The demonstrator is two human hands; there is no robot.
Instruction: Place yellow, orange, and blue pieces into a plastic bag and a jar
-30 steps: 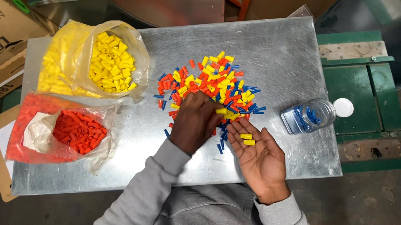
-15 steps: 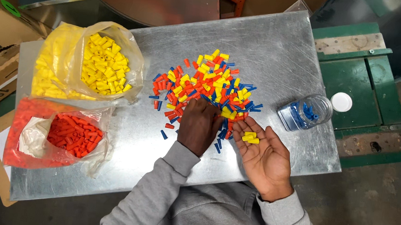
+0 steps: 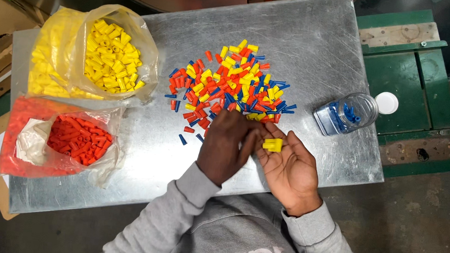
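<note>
Since a moment ago, your left hand (image 3: 227, 148) has slid back from the mixed pile of red, yellow and blue plastic connector caps (image 3: 231, 84) toward your right hand (image 3: 288, 168). Your left hand now lies palm down at the pile's near edge, fingers curled beside the other palm; you cannot tell what, if anything, its grip holds. Your right hand lies open, palm up, cradling a few small yellow caps (image 3: 272, 144) loosely near the fingers, on the grey metal worktop (image 3: 315, 38). With the palm that flat, a tilt could roll those caps back into the pile. Your sleeve could also sweep stray blue caps off the near edge. To the left, the clear bag of yellow caps (image 3: 108, 55) and the bag of red caps (image 3: 73, 139) gape open.
</note>
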